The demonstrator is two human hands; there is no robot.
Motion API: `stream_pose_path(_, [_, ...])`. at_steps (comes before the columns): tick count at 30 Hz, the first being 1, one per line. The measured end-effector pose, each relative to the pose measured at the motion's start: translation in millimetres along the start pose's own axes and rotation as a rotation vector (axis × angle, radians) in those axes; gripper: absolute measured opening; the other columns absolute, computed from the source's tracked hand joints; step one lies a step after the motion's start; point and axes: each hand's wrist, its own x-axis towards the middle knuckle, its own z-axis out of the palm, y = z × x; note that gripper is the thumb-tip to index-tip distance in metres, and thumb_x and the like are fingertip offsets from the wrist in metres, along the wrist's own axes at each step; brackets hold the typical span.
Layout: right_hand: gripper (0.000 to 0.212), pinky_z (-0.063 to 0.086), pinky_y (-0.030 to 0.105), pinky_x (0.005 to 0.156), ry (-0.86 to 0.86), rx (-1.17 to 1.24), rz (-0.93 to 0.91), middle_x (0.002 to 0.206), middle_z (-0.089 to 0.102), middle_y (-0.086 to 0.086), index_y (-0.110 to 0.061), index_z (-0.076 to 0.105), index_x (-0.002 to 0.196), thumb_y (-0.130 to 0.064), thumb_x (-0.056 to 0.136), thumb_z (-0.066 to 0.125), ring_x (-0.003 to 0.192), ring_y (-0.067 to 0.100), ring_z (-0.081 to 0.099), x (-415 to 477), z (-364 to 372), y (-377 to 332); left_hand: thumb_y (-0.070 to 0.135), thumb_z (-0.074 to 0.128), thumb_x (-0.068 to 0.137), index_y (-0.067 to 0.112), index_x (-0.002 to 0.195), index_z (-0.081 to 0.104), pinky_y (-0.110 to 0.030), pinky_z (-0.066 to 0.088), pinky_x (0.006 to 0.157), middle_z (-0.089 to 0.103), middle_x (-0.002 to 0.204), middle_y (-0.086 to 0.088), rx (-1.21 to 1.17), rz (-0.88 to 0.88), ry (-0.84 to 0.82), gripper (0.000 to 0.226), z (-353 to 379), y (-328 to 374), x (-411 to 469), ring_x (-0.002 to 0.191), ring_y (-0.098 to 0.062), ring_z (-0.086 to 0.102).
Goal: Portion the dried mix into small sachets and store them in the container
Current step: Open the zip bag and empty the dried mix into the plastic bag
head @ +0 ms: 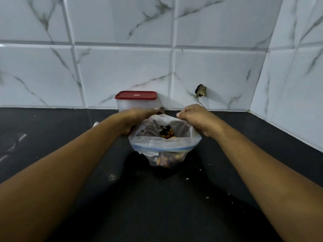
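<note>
A clear zip bag (pixel 164 145) with a blue seal strip stands on the black counter, its mouth pulled wide. Brown and dark dried mix (pixel 167 133) shows inside and at its bottom. My left hand (pixel 138 119) grips the bag's far left rim. My right hand (pixel 195 119) pinches the far right rim. Behind the hands, against the wall, stands a translucent container (pixel 138 103) with a red lid shut on it. My left hand hides its lower part.
The black counter (pixel 70 154) carries scattered crumbs near the bag. A white scrap (pixel 95 124) peeks out behind my left forearm. White marble tiles rise at the back and right, with a broken hole (pixel 200 90) in one tile.
</note>
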Motion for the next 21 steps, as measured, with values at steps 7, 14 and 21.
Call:
stream_pose_path(7, [0.016, 0.056, 0.040, 0.099, -0.298, -0.347, -0.387, 0.099, 0.078, -0.007, -0.020, 0.079, 0.103, -0.027, 0.089, 0.081, 0.097, 0.010, 0.073, -44.5, -14.3, -31.4, 0.020, 0.077, 0.091, 0.006, 0.106, 0.076, -0.037, 0.060, 0.085, 0.076, 0.099, -0.012, 0.294, 0.203, 0.099, 0.020, 14.3, 14.1, -7.5, 0.085, -0.021, 0.071])
stream_pose_path(14, [0.041, 0.046, 0.022, 0.074, -0.382, -0.644, -0.375, 0.097, 0.068, -0.014, -0.023, 0.073, 0.122, -0.030, 0.083, 0.086, 0.089, 0.003, 0.063, -59.0, 8.5, -24.7, 0.018, 0.082, 0.085, -0.001, 0.103, 0.074, -0.046, 0.063, 0.087, 0.076, 0.097, -0.020, 0.226, 0.097, 0.215, 0.028, 8.3, 7.8, -13.2, 0.091, -0.034, 0.075])
stream_pose_path(21, [0.008, 0.038, 0.032, 0.072, -0.082, -0.910, -0.594, 0.086, 0.053, -0.011, -0.026, 0.062, 0.091, -0.024, 0.088, 0.070, 0.079, 0.013, 0.051, -75.2, 9.1, -21.6, 0.005, 0.071, 0.088, 0.000, 0.088, 0.063, -0.021, 0.045, 0.037, 0.062, 0.064, -0.014, 0.307, 0.005, 0.365, 0.009, -8.4, -2.7, -26.3, 0.044, -0.020, 0.059])
